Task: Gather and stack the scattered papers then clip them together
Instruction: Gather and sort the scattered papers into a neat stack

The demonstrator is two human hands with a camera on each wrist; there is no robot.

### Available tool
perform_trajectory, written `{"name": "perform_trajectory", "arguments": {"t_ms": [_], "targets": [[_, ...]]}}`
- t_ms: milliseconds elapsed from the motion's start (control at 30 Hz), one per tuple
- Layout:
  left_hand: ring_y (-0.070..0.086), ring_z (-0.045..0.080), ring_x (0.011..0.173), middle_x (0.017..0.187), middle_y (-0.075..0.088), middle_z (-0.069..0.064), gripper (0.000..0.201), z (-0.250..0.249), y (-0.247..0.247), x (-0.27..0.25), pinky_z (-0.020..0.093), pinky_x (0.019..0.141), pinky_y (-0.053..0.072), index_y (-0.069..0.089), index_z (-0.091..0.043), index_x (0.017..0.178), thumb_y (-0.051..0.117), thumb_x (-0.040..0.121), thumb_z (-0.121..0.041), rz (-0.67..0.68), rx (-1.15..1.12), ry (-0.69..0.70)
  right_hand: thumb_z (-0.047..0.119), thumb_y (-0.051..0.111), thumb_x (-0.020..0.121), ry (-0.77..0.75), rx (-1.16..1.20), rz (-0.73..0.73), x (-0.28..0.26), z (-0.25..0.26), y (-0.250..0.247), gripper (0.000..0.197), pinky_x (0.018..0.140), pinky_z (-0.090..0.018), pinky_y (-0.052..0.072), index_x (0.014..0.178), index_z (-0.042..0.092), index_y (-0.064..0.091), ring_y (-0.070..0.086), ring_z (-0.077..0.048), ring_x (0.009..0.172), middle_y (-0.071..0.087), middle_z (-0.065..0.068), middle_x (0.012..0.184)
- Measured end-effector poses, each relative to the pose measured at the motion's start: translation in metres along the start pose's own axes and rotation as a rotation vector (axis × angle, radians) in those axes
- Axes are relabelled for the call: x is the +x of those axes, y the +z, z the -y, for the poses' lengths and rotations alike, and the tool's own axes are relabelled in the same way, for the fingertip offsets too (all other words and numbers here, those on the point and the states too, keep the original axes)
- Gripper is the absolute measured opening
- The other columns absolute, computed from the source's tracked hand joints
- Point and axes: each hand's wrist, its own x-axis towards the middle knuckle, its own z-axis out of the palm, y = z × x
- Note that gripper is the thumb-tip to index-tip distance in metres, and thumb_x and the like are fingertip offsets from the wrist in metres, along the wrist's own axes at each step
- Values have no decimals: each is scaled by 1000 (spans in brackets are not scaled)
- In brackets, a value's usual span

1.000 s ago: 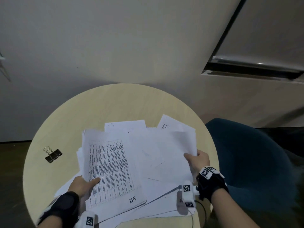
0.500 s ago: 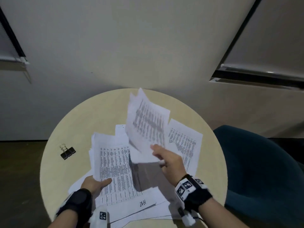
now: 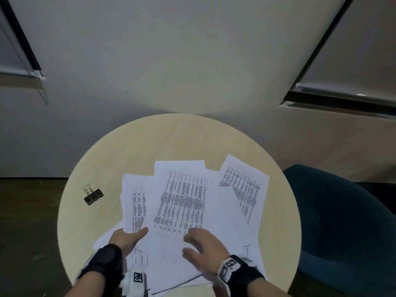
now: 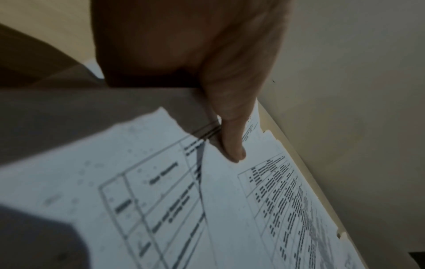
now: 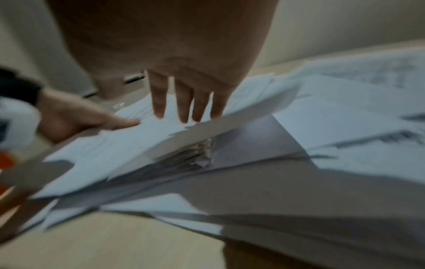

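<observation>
The room is dim and a bit grey. The round table (image 3: 175, 142) is the brightest spot, lit from above, and the floor beside it is nearly black. The papers (image 3: 182, 202) look pale blue-white. The right hand (image 3: 203, 247) is smeared with blur in the head view, and its wrist picture is blurry all over. In the left wrist view the left hand (image 4: 207, 54) is dark and soft, with a shadow on the sheet under it. Straight lines bend near the edges.
</observation>
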Motion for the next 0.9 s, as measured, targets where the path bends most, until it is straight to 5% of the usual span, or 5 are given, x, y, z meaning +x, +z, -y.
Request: {"name": "perform_trajectory", "arguments": {"t_ms": [200,567,633,733,900], "targets": [[60,31,95,114,65,19,80,5,-1,6,35,80,48,52,9,125,90,61,-20,61,98,24,70,61,71,623,204,-118,29,-5,-13,112,105,-40,38,152,17,7,33,-29,136,26,-10,151],[62,33,89,109,64,24,95,3,3,-5,34,78,46,36,8,141,73,76,-50,-12,23,36,30,49,99,527,450,-139,26,-31,-33,60,112,-37,32,149,9,25,35,-25,138,33,-6,152],[59,33,89,119,62,26,89,2,3,-6,34,78,44,35,9,140,73,79,-43,-7,-13,31,27,45,100,514,532,-93,19,-41,-39,54,89,-34,51,148,16,23,56,-19,107,54,-2,125],[61,42,107,129,55,31,111,3,2,-3,42,90,49,43,9,135,74,59,-65,-9,-9,51,14,42,100,462,406,19,10,-51,-56,27,43,-15,36,124,22,34,40,-4,44,47,10,54],[65,35,96,110,68,21,107,12,4,11,36,82,51,56,4,125,73,47,-68,-19,47,35,16,55,91,412,260,291,1,-53,-65,5,49,-27,36,90,15,50,41,-10,33,47,6,36]]}}
